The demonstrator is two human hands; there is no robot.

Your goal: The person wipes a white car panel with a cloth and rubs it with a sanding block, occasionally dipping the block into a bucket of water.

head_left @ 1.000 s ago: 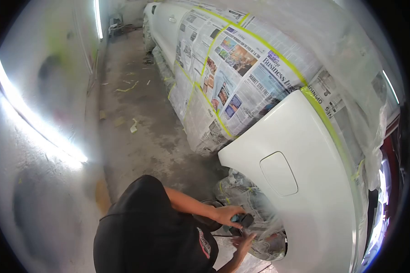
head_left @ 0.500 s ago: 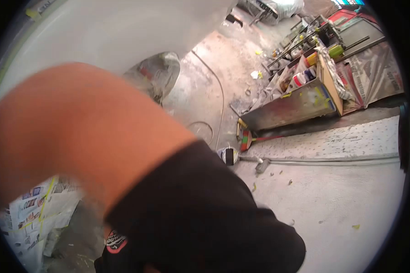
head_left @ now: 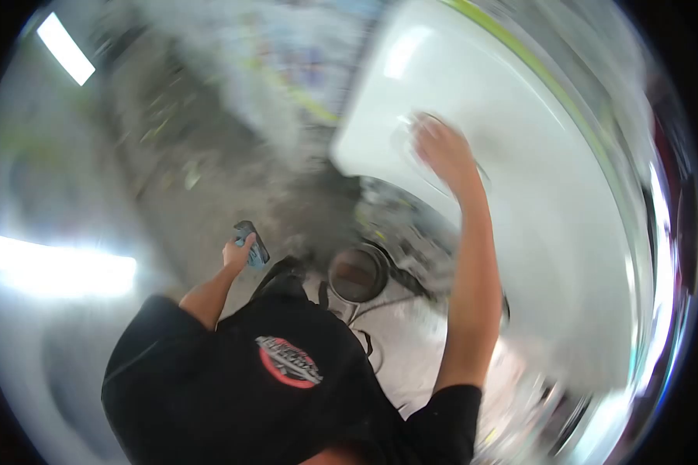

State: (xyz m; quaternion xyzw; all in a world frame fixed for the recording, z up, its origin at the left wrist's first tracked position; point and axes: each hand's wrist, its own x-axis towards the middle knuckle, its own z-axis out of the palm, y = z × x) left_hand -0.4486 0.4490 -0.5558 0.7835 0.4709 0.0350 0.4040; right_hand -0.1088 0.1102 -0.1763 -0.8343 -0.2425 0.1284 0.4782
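Head view: the right hand point(head_left: 444, 153) is over the white panel point(head_left: 547, 225), fingers too blurred to tell whether spread or curled; the left hand point(head_left: 236, 253), farther from the panel, has its fingers wrapped around a dark block point(head_left: 259, 246), tilted lengthwise.

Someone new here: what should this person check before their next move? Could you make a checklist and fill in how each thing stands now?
1. Left hand gripping the dark and light-blue block: ok.
2. Block held away from the white panel: ok.
3. Right hand over the panel's rounded outline: ok.
4. Panel surface smooth and free of dust: cannot tell, the view is blurred.
5. Yellow-green tape running along the panel's upper edge: ok.
6. Floor near the body free of objects: not ok, a dark round item is there.
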